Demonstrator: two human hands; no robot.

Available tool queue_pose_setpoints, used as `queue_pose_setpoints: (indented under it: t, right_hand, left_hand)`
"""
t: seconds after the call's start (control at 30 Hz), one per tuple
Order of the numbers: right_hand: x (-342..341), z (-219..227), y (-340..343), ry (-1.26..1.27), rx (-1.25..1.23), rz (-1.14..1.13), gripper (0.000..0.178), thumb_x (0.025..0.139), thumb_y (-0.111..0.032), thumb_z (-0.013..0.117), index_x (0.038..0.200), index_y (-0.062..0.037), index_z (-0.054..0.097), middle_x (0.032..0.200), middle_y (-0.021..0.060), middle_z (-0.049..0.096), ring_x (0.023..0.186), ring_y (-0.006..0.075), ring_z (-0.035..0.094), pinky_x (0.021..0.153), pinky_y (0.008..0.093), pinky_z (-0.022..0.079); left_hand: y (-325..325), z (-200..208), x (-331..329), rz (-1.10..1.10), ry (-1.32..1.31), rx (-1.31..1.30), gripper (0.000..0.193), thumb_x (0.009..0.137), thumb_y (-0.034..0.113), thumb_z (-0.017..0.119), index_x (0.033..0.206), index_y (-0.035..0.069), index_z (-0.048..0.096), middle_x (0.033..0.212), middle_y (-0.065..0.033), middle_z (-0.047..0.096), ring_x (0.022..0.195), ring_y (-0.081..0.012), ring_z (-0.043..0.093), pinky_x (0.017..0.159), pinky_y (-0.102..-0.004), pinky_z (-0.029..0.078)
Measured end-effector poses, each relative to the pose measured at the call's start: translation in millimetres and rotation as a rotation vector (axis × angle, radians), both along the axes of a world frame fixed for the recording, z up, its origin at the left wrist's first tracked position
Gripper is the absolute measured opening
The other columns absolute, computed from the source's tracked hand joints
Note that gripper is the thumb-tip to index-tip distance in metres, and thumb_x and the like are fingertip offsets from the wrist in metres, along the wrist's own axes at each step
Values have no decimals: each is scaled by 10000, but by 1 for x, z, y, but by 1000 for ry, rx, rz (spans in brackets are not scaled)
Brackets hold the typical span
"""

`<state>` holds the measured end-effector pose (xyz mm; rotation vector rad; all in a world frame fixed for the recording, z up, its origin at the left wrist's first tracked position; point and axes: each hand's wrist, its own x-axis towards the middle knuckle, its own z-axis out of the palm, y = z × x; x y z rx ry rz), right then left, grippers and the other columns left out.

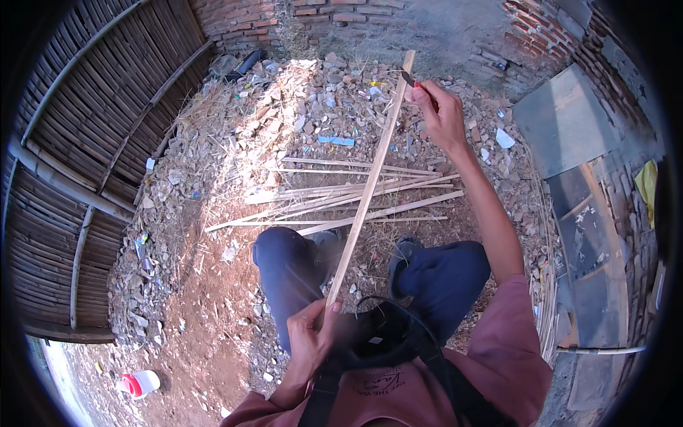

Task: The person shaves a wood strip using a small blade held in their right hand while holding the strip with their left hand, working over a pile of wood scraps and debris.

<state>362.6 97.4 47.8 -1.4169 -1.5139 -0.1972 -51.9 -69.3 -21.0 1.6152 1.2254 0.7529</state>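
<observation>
My left hand is closed round the near end of a long, flat strip of bamboo or wood. From there the strip slants up and away between my knees toward the far right. Near its far end, my right hand grips a small knife with a dark blade and a reddish handle. The blade lies at the strip's edge; whether it cuts in, I cannot tell. Beyond my feet, several similar strips lie crossed in a loose pile on the ground.
Stones and litter cover the ground. A slatted bamboo wall rises at left, a brick wall at the back. Grey panels lean at right. A white container with a red lid lies at lower left.
</observation>
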Motion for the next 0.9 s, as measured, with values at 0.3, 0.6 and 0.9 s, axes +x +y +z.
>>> queue_pose_setpoints:
  t: [0.3,0.6,0.9]
  right_hand:
    - [73,18,48,150,-114,-218,520,1093,-475,567,971,-4,751,754,105,669,758,207,642,737,363,489]
    - [26,-8,-7,1063,-395,320,598,1085,-554,587,1294,5,628,760,-59,498,477,-6,312,426,199,231]
    - [-50,-15,-52,1167,-413,534,366,1088,-295,672,1298,5,653,874,-41,537,485,3,322,451,206,270]
  left_hand:
    - [-3,-1,-16,-56,97,-19,284,1019,259,752,1050,-19,801,760,-147,734,690,-161,656,671,-340,514]
    - [20,-16,-5,-5,41,111,259,1019,177,738,1174,-31,748,904,-161,750,787,-179,690,732,-342,537]
    - [38,-20,21,-141,-64,75,255,1029,130,729,1242,-8,753,919,-47,724,827,-79,603,739,-278,504]
